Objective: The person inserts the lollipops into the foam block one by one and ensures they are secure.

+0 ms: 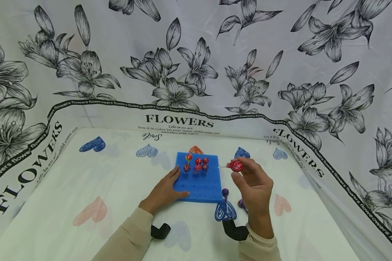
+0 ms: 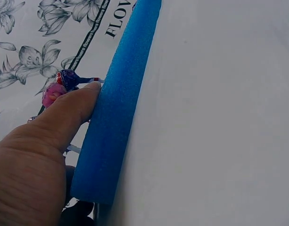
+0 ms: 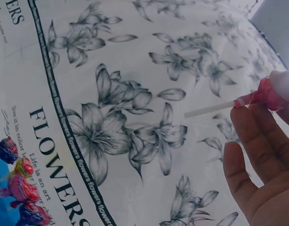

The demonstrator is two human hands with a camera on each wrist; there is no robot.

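Note:
My right hand (image 1: pixel 255 183) pinches a red-wrapped lollipop (image 1: pixel 236 166) by its candy end, just right of a blue foam block (image 1: pixel 199 188). In the right wrist view the white stick (image 3: pixel 208 110) juts out leftward from the fingers. Several wrapped lollipops (image 1: pixel 198 161) stand in the block's far half, with small holes in its nearer part. My left hand (image 1: pixel 164 190) lies along the block's left edge, thumb over the near corner and fingers stretched out. From the left wrist the block (image 2: pixel 118 99) shows edge-on, with one finger touching its top.
Two purple-wrapped lollipops (image 1: pixel 225 192) lie right of the block, one of them close to the right wrist. A heart-printed white cloth (image 1: pixel 124 224) covers the table. Behind stands a flower-print curtain (image 1: pixel 117 108). Black wrist-camera mounts (image 1: pixel 161 231) show beside both wrists.

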